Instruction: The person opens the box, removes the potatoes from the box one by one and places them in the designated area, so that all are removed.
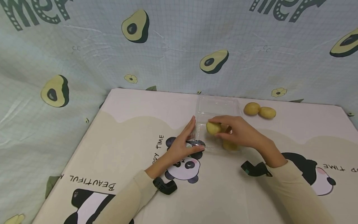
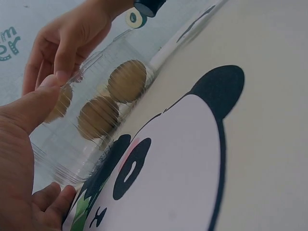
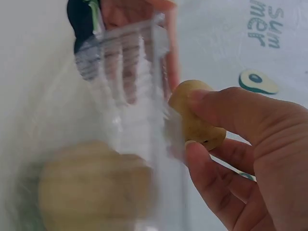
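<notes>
A clear plastic clamshell box (image 1: 202,133) lies with its lid (image 1: 218,105) folded back on the far side. My left hand (image 1: 181,147) rests against its left wall, fingers straight along the side and thumb at the front corner. Between thumb and fingertips, my right hand (image 1: 239,132) pinches a yellowish potato (image 1: 213,128) over the box, level with the rim in the right wrist view. Inside, a potato (image 2: 127,81) and another potato (image 2: 98,117) show through the wall in the left wrist view. From the head, my right hand partly hides them.
Behind and right of the box, two more potatoes (image 1: 252,109) lie side by side on the panda-print tablecloth (image 1: 134,149). A hanging avocado-print sheet (image 1: 173,56) closes off the table's back edge. Dark cameras (image 1: 165,186) sit on both wrists.
</notes>
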Available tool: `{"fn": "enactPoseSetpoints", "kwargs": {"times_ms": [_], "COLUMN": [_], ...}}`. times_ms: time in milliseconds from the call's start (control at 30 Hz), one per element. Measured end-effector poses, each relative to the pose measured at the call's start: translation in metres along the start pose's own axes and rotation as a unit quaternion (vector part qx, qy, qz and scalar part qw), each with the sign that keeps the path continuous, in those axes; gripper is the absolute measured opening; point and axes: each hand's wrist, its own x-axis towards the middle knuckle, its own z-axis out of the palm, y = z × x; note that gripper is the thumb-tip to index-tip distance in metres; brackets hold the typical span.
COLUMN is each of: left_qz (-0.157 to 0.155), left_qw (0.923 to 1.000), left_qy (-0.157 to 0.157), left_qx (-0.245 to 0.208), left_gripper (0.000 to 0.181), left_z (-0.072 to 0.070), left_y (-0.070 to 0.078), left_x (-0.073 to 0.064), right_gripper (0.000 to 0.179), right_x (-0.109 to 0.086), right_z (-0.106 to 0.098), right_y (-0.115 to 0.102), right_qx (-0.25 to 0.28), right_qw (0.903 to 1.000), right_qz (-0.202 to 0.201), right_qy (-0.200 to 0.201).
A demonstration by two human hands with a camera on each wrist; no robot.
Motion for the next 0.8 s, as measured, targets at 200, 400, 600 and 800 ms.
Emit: {"fn": "enactPoseSetpoints", "kwargs": {"times_ms": [200,400,600,800], "left_qz": [0.002,0.002,0.016,0.027], "left_qw": [1.0,1.0,0.9999,0.9995], "left_qy": [0.002,-0.003,0.003,0.008], "left_qx": [0.0,0.0,0.005,0.01], "left_gripper": [0.095,0.097,0.098,0.105], "left_z": [0.0,0.001,0.006,0.007], "left_y": [0.001,-0.001,-0.025,-0.043], "left_x": [0.001,-0.003,0.001,0.004], "right_gripper": [0.054,0.056,0.065,0.066], "right_x": [-0.008,-0.02,-0.038,-0.053], "right_z": [-0.018,-0.036,-0.051,-0.061], "right_y": [0.001,0.002,0.012,0.022], "right_qx": [-0.023,-0.055,-0.075,-0.088], "right_qw": [0.9991,0.9957,0.9888,0.9817], "right_qz": [-0.015,-0.023,-0.022,0.01], "right_qy": [0.031,0.071,0.127,0.169]}}
